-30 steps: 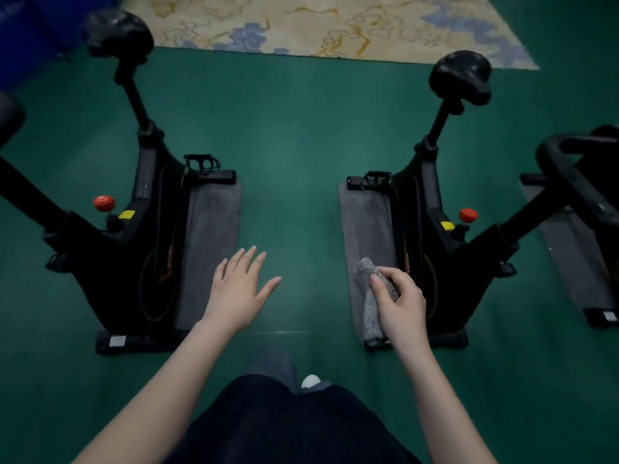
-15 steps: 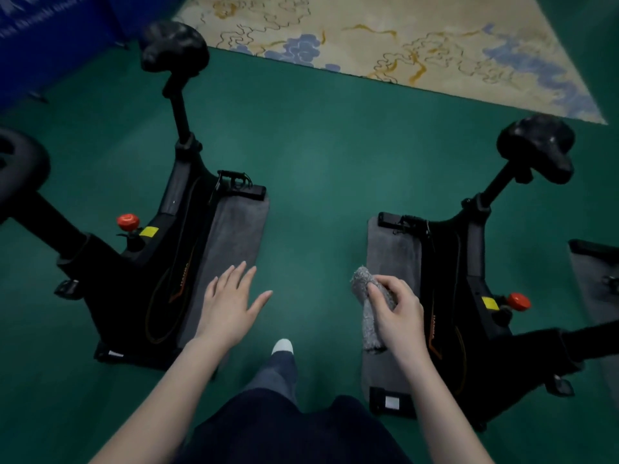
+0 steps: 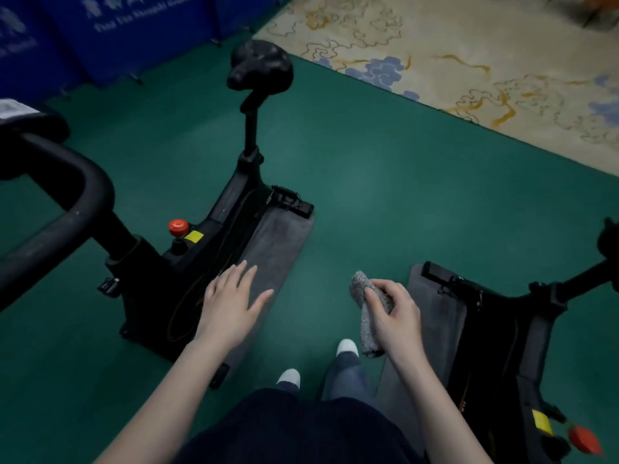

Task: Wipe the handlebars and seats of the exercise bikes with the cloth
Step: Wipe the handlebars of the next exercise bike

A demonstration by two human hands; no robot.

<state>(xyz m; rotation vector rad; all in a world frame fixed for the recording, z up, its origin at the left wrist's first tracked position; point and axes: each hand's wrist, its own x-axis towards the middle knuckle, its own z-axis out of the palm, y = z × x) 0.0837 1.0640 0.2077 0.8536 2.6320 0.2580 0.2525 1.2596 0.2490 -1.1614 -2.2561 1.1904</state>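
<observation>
Down by my knees, just past my white shoe tips (image 3: 347,347), my right hand (image 3: 395,316) pinches the grey cloth (image 3: 368,339) bunched between thumb and curled fingers. Its tail hangs free over the green floor (image 3: 368,182), touching neither machine. My left hand (image 3: 227,309) hovers flat, fingers straight and slightly spread, thumb out, above the grey mat (image 3: 281,242) of the left bike (image 3: 201,262), holding nothing. I judge the wiping is not under way at this instant. Nothing shows whether any surface has had the cloth over it, so I count the left bike's handlebar (image 3: 77,182) and its seat (image 3: 259,63) as left to do. The same goes for the right bike (image 3: 495,329), whose seat (image 3: 610,242) barely shows at the edge of view and whose handlebar is out of sight. No bucket, bin or spray bottle shows, so there are no contents to report. Farther off lie a patterned carpet (image 3: 469,38) and blue panels (image 3: 134,35).
</observation>
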